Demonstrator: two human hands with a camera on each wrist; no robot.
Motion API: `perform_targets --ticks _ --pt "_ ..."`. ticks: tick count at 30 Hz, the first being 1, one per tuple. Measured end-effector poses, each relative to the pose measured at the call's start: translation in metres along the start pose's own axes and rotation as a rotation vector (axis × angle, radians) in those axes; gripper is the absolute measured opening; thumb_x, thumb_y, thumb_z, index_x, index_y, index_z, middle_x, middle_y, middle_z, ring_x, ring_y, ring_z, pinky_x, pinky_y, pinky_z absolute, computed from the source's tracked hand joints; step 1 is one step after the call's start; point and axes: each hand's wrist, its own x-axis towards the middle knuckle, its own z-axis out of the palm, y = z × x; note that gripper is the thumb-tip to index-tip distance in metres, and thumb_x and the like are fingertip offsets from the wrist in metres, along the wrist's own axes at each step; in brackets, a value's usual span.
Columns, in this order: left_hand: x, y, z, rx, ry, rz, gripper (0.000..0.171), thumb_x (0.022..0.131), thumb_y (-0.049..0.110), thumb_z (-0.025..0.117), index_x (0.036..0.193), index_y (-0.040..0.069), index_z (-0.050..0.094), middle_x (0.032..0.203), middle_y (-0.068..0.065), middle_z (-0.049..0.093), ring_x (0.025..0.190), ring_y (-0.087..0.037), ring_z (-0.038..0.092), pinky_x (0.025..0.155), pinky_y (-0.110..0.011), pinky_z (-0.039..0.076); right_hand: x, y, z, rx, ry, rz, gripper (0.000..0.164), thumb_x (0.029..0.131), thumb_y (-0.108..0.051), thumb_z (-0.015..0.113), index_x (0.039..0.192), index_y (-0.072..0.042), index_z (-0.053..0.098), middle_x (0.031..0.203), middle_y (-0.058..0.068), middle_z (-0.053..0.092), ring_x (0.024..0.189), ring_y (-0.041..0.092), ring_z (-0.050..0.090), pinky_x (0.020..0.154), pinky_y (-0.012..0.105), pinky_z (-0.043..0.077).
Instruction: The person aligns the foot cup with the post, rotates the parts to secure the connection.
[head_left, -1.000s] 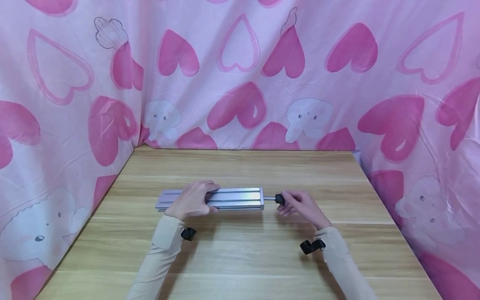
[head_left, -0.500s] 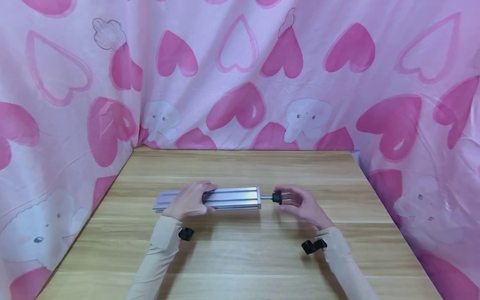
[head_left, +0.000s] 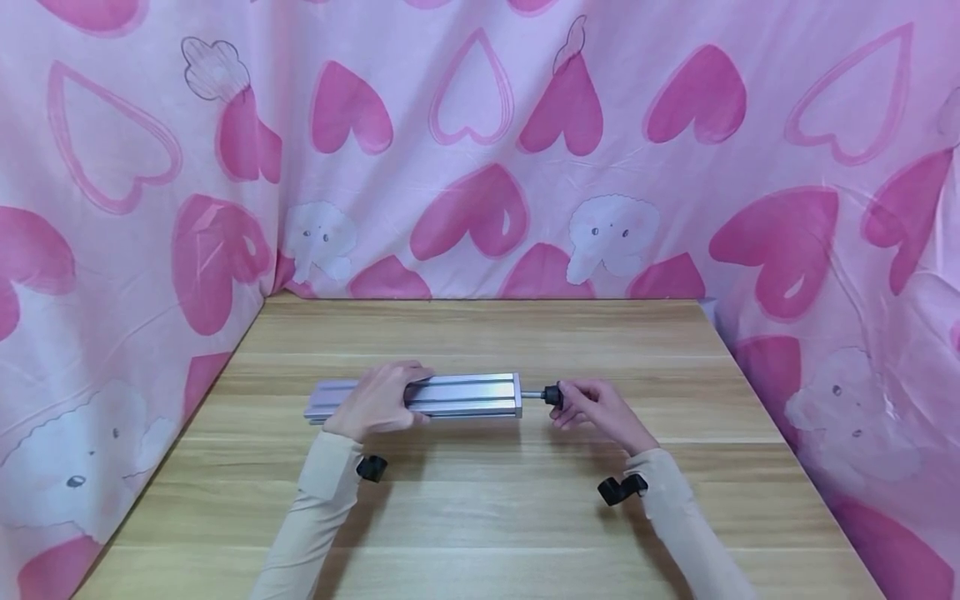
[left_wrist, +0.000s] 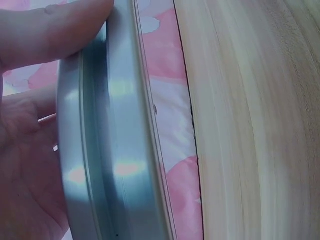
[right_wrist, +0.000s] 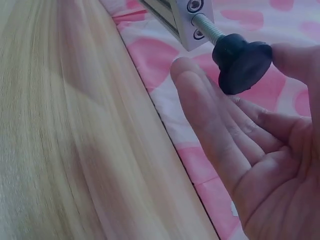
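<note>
In the head view my left hand (head_left: pixel 380 402) grips a silver aluminium extrusion (head_left: pixel 465 395) from above, left of its middle, holding it sideways close over the table. The left wrist view shows a finger across the grooved extrusion (left_wrist: pixel 127 150) and the palm behind it. A threaded rod (right_wrist: pixel 207 27) sticks out of the plate on its right end, with a black levelling foot (right_wrist: pixel 245 65) on the rod. My right hand (head_left: pixel 600 410) pinches this foot between its fingertips. In the right wrist view one fingertip (right_wrist: pixel 290 57) is against the foot's rim, and other fingers reach beneath it.
The wood-grain table (head_left: pixel 480 508) spreads under both hands. Pink heart-print cloth (head_left: pixel 472 100) hangs behind it and along both sides. Black mounts (head_left: pixel 621 490) are strapped at both wrists, and two screw heads (right_wrist: pixel 195 6) sit in the end plate.
My right hand's fingers were spread around the foot half a second ago and are now drawn together on it. The extrusion has shifted slightly left in the head view since one second ago.
</note>
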Motion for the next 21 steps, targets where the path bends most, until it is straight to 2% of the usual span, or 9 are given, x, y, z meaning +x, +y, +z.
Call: perform_targets --ticks 2,5,8,10,12,16,19,21 --pt "-0.0004 -0.0001 -0.0009 -0.008 0.001 -0.005 0.065 0.065 0.029 0.084 0.125 0.007 0.071 0.119 -0.010 0.073 0.108 -0.029 0.070 0.092 -0.048 0.056 -0.0017 -0.0011 -0.0006 -0.027 0.012 -0.013 0.048 0.107 -0.036 0.049 0.124 0.006 0.063 0.106 0.028 0.072 0.090 0.036 0.074 0.081 0.038 0.062" --pt "-0.0016 -0.0005 -0.0026 -0.020 0.005 -0.013 0.065 0.065 0.029 0.085 0.125 0.007 0.071 0.118 -0.010 0.073 0.108 -0.030 0.070 0.093 -0.049 0.055 -0.0039 -0.0034 -0.0023 -0.084 0.039 -0.070 0.043 0.103 -0.030 0.058 0.138 -0.005 0.058 0.125 0.021 0.067 0.106 0.032 0.071 0.089 0.030 0.058" --pt "-0.0022 -0.0006 -0.0042 -0.021 0.004 -0.019 0.065 0.065 0.028 0.085 0.124 0.007 0.071 0.118 -0.010 0.073 0.109 -0.030 0.069 0.094 -0.050 0.055 -0.0040 -0.0050 -0.0038 -0.088 0.045 -0.147 0.054 0.095 -0.020 0.071 0.146 -0.016 0.052 0.139 0.015 0.060 0.120 0.033 0.064 0.096 0.027 0.055" --pt "-0.0020 -0.0003 -0.0048 -0.021 -0.002 -0.027 0.065 0.065 0.028 0.085 0.125 0.007 0.071 0.119 -0.010 0.073 0.110 -0.030 0.069 0.094 -0.049 0.055 -0.0029 -0.0050 -0.0044 -0.060 0.027 -0.189 0.058 0.091 -0.014 0.075 0.144 -0.016 0.053 0.142 0.018 0.058 0.125 0.035 0.062 0.098 0.028 0.054" --pt "-0.0016 0.0001 -0.0048 -0.012 -0.009 -0.027 0.065 0.066 0.029 0.085 0.125 0.007 0.071 0.119 -0.011 0.073 0.109 -0.029 0.069 0.094 -0.049 0.055 -0.0019 -0.0045 -0.0046 -0.047 0.019 -0.210 0.057 0.089 -0.011 0.076 0.142 -0.015 0.056 0.140 0.021 0.058 0.123 0.035 0.063 0.098 0.028 0.055" --pt "-0.0005 0.0010 -0.0041 -0.001 -0.014 -0.022 0.065 0.066 0.030 0.084 0.126 0.006 0.071 0.119 -0.011 0.072 0.108 -0.029 0.069 0.092 -0.049 0.055 -0.0007 -0.0043 -0.0049 -0.073 0.043 -0.202 0.046 0.092 -0.014 0.073 0.136 -0.010 0.061 0.129 0.020 0.066 0.112 0.024 0.069 0.094 0.027 0.056" --pt "0.0001 0.0016 -0.0033 0.003 -0.018 -0.017 0.066 0.066 0.031 0.084 0.126 0.005 0.070 0.119 -0.012 0.072 0.108 -0.029 0.069 0.092 -0.049 0.055 0.0008 -0.0040 -0.0049 -0.060 0.049 -0.173 0.038 0.098 -0.018 0.067 0.132 -0.003 0.062 0.118 0.020 0.071 0.098 0.021 0.074 0.087 0.035 0.060" --pt "0.0001 0.0025 -0.0033 0.001 -0.018 -0.014 0.067 0.066 0.032 0.084 0.126 0.005 0.070 0.119 -0.012 0.072 0.108 -0.030 0.069 0.092 -0.049 0.055 0.0019 -0.0028 -0.0047 -0.049 0.045 -0.141 0.035 0.101 -0.023 0.062 0.127 0.001 0.064 0.110 0.021 0.073 0.089 0.023 0.075 0.081 0.039 0.061"
